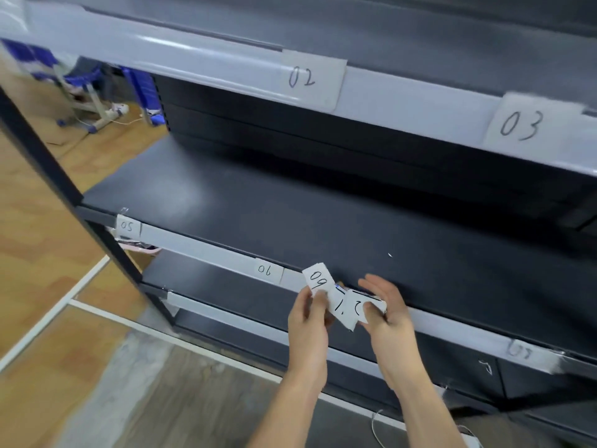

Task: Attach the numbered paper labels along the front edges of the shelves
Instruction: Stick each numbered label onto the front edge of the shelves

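Two bare hands reach out in front of the middle shelf [290, 215]. The left hand [307, 315] points up, and its grip pinches a paper label marked 09 [318, 278] between thumb and fingers. The right hand [387, 312] is turned on its side with the fingers partly spread, and its thumb grip presses down on a small bunch of other labels [353, 310]. Both hands are close together, just by the shelf's pale front edge [206, 250], where labels 05 [127, 226] and 06 [266, 270] are stuck

A shop or stockroom: dark metal shelving [290, 227] with numbered edge labels [310, 79].
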{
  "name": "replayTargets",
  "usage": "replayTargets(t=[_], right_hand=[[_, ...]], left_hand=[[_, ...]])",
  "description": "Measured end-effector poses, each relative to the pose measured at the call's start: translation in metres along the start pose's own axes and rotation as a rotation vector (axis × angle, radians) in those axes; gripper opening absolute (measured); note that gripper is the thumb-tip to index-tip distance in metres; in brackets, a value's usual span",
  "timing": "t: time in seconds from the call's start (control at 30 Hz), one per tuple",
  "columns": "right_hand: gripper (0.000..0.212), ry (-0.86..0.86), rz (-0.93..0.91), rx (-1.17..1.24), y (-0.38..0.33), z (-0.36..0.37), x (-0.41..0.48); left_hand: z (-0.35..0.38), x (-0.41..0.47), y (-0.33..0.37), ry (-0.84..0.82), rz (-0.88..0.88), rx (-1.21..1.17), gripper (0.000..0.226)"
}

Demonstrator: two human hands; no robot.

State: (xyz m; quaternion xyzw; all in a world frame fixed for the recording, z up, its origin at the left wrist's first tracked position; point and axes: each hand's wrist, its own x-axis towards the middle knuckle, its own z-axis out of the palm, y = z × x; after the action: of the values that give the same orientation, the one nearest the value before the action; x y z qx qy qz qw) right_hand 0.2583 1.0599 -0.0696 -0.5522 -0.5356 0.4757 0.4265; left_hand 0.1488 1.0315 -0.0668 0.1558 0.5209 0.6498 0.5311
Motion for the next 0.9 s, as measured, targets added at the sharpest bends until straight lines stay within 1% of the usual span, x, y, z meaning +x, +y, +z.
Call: replayTargets(t=[0.1, 0.17, 0.27, 0.37, 0.47, 0.53, 0.6, 0.67, 0.8, 0.9], right_hand=[[0.054, -0.020, -0.031, -0.002, 0.003, -0.012, -0.033], [0.053, -0.054, -0.028, -0.011, 0.016, -0.015, -0.055], [0.053, -0.109, 0.077, 0.047, 0.045, -0.014, -0.094], [0.054, -0.043, 0.199, 0.123, 0.073, -0.016, -0.134], [0.056, -0.008, 0.289, 0.212, 0.086, -0.021, -0.164], [0.057, 0.024, 0.305, 0.262, 0.088, -0.029, -0.173], [0.058, 0.068, 0.295, 0.296, 0.084, -0.039, -0.177], [0.060, 0.107, 0.276, 0.321, 0.080, -0.050, -0.180], [0.063, 0.149, 0.184, 0.370, 0.069, -0.066, -0.183], [0.061, 0.169, 0.144, 0.409, 0.065, -0.066, -0.185]], left_hand=[[-0.008, -0.040, -0.021, 0.036, -0.018, 0.070, 0.023], [-0.022, -0.064, -0.037, 0.056, -0.024, 0.076, 0.025], [-0.044, -0.093, -0.060, 0.144, -0.032, 0.044, 0.026], [-0.065, -0.126, -0.079, 0.285, -0.028, 0.070, 0.021], [-0.082, -0.149, -0.097, 0.346, -0.051, 0.162, 0.013], [-0.083, -0.156, -0.105, 0.333, -0.077, 0.137, 0.011], [-0.076, -0.159, -0.107, 0.284, -0.101, 0.089, 0.015], [-0.067, -0.160, -0.105, 0.220, -0.089, 0.081, 0.016], [-0.047, -0.155, -0.093, 0.110, -0.062, 0.084, 0.017], [-0.035, -0.152, -0.089, 0.054, -0.071, 0.055, 0.017]])
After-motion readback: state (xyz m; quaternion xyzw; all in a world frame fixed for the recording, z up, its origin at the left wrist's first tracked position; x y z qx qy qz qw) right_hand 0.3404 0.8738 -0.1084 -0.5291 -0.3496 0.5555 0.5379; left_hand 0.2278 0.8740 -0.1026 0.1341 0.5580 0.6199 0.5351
